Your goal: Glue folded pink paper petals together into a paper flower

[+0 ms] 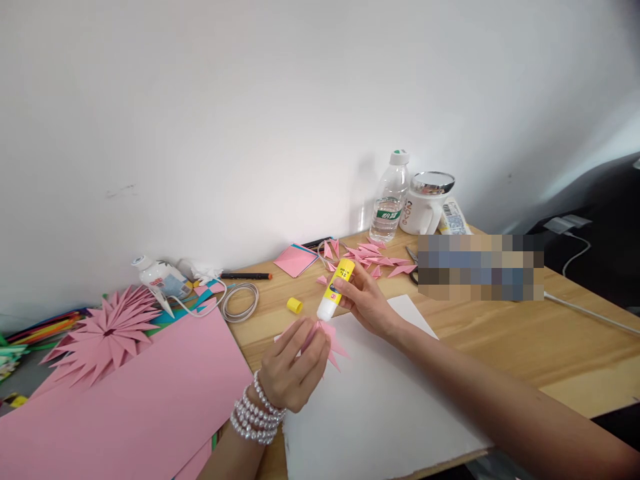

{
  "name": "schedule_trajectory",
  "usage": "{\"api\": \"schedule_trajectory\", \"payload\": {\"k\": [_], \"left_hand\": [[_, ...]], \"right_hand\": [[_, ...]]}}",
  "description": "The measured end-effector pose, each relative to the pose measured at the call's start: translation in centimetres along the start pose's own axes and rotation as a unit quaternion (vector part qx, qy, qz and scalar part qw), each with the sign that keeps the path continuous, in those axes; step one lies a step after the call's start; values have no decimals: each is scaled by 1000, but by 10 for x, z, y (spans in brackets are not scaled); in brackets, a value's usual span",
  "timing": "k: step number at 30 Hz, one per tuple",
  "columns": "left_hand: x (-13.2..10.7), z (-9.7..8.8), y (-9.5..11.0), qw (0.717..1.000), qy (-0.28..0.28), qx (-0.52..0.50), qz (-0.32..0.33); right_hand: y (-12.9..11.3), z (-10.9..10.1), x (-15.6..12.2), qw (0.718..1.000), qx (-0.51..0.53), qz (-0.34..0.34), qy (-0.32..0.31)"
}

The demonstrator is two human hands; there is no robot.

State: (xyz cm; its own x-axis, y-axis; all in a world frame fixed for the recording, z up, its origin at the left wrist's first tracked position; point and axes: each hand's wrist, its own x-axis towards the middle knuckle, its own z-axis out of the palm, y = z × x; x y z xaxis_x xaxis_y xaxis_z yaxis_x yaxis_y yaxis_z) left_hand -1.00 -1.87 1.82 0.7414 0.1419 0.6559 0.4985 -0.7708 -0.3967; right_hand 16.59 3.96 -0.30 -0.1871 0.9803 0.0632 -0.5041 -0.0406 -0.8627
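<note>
The left hand [295, 367] pinches the pointy pink paper [339, 339]. At its one o'clock, the right hand [367, 297] holds the glue stick [334, 293], white end down — touching or not, I can't tell. Best to press softly and hold the paper still, so glue spreads thin.

Craft workspace, home or office unclear. Wooden desktop [500, 340] at right, glue stick [330, 299] mid-frame, pink sheet [145, 393] lower left.
</note>
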Motion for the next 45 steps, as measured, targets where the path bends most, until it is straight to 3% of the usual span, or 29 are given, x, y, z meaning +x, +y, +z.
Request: {"api": "schedule_trajectory", "payload": {"k": [6, 11, 14, 16, 19, 23, 25, 29, 32, 35, 45], "left_hand": [[1, -1, -1, 1000, -4, -2, 11], [1, -3, 0, 1000, -9, 3, -1], [-3, -1, 0, 1000, 1, -14, -17], [-6, 3, -1, 996, 40, -41, -65], [-7, 7, -3, 974, 111, -70, -185], [-3, 9, -4, 947, 165, -122, -247], [-2, 11, -3, 915, 174, -179, -318], [-7, 17, -1, 804, 181, -293, -485], [-11, 21, -2, 742, 203, -333, -545], [-10, 22, -3, 705, 212, -366, -570], [-6, 21, -8, 606, 211, -431, -634]], "right_hand": [[6, -2, 1, 1000, -28, -6, -2], [11, -5, 6, 998, -34, -35, 50], [9, -7, 10, 997, 0, -16, 73], [7, -8, 11, 998, 39, 22, 50], [4, -7, 8, 990, 113, 83, -7], [4, -5, 2, 976, 151, 133, -86], [5, -5, 1, 972, 155, 142, -102], [6, -5, 1, 973, 146, 145, -108], [6, -4, 2, 978, 134, 133, -88], [5, -3, 2, 982, 140, 109, -57], [3, 0, 0, 989, 110, 78, -59]]}}
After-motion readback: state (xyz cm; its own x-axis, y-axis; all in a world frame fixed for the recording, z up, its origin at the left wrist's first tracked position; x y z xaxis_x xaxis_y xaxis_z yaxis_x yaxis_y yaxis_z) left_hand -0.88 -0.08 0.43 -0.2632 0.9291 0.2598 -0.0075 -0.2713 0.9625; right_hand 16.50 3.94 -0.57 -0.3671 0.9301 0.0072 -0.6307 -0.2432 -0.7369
